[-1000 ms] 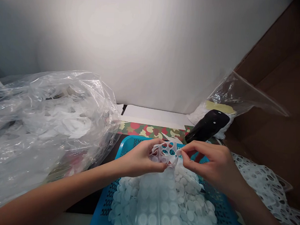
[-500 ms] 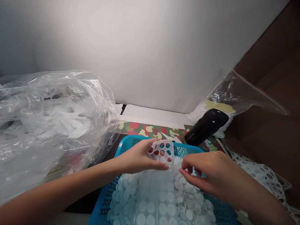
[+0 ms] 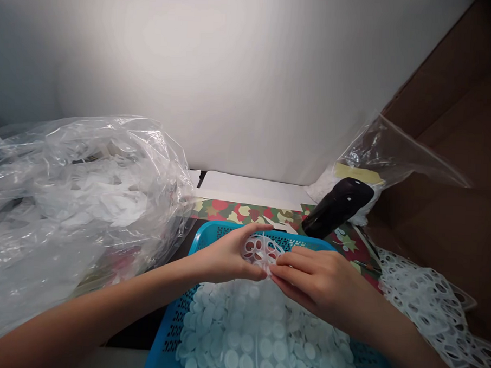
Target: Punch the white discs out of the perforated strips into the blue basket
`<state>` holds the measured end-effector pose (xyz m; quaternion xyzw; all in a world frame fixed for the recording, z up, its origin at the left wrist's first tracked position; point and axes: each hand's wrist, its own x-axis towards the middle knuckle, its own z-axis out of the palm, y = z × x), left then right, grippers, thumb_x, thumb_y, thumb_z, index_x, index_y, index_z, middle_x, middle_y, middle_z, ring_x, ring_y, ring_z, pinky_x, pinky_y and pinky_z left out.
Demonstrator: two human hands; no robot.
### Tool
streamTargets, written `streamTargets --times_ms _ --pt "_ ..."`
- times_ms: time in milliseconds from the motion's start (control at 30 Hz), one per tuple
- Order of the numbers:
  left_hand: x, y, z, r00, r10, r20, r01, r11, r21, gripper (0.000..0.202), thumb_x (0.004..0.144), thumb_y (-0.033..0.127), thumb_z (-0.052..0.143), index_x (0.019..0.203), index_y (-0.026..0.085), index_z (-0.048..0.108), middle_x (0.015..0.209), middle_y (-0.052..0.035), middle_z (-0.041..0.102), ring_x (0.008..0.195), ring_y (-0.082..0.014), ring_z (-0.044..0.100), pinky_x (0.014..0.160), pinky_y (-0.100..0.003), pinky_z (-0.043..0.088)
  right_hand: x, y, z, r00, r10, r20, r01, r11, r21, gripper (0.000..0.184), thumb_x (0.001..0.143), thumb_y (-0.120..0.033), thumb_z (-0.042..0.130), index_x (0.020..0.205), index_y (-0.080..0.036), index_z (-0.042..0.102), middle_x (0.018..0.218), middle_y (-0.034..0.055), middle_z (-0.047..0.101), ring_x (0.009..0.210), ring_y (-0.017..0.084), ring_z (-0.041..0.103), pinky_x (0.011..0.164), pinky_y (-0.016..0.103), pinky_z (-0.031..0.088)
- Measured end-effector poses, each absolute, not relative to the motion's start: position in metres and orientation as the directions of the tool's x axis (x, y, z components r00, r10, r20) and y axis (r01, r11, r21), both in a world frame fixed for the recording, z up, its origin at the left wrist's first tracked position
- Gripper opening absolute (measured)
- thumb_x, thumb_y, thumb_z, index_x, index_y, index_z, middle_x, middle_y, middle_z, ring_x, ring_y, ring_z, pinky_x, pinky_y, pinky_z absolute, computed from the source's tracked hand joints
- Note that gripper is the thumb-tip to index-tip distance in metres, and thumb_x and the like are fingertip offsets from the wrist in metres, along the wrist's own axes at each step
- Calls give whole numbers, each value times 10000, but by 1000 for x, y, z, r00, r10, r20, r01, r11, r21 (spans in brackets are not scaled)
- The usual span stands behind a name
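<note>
Nearest, a blue plastic basket (image 3: 211, 227) with pierced walls holds a heap of loose white discs (image 3: 202, 326), and across them lies a translucent strip (image 3: 258, 336) bearing rows of round white pieces. Above the strip, over the basket, is a small perforated white sheet (image 3: 262, 251). The left hand (image 3: 236, 254) holds it in a wide C, thumb below and fingers above. The right hand (image 3: 318, 276) has its fingertips drawn together at the sheet's lower right edge; whether they pinch it or a disc, I cannot tell. To the right lies a pile of perforated white sheets (image 3: 423, 305); to the left, a large clear plastic bag (image 3: 165, 169) holds white scraps. Beyond the basket runs a patterned red-and-green covering (image 3: 244, 212), with a black handheld device (image 3: 338, 205) standing tilted beside a smaller clear bag (image 3: 397, 147). Behind rises a pale wall (image 3: 233, 86).
</note>
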<state>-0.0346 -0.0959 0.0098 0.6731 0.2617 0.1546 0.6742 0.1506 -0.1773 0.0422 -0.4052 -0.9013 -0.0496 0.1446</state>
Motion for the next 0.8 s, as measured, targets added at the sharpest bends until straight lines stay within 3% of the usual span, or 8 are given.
streamTargets --times_ms 200,400,533,700,800 --pt "-34 -97 8 816 575 -64 52 37 998 715 673 160 693 1301 254 366 1119 -95 554 929 -215 562 715 -330 483 150 -179 42 -568 772 285 787 611 -86 223 879 -188 452 755 -190 637 677 18 619 618 128 571 550 227 412" --pt "-36 -100 13 825 552 -119 126 24 992 724 683 85 634 1312 296 343 954 -39 590 729 -150 562 603 -274 454 154 -177 48 -370 874 315 890 431 -150 129 806 -206 499 693 -192 559 624 -8 523 556 121 476 502 229 325" --pt "-36 -100 14 818 565 -113 115 32 993 716 677 102 648 1302 291 356 991 -47 587 765 -158 567 641 -289 464 158 -176 53 -296 906 302 926 350 -143 109 772 -210 506 665 -201 485 609 -23 455 521 114 420 474 229 278" --pt "-36 -100 14 848 507 -156 133 83 988 693 700 109 648 1305 270 350 888 -45 613 858 -203 592 690 -320 473 170 -178 61 -178 930 323 974 214 -79 166 713 -187 504 611 -206 374 552 -43 399 448 99 344 446 237 233" --pt "-35 -98 13 843 515 -155 147 55 988 674 711 189 680 1300 264 362 895 -55 620 921 -235 590 733 -353 469 175 -182 67 -200 961 192 974 216 -65 190 753 -254 521 615 -211 397 520 -52 411 428 101 352 427 238 226"
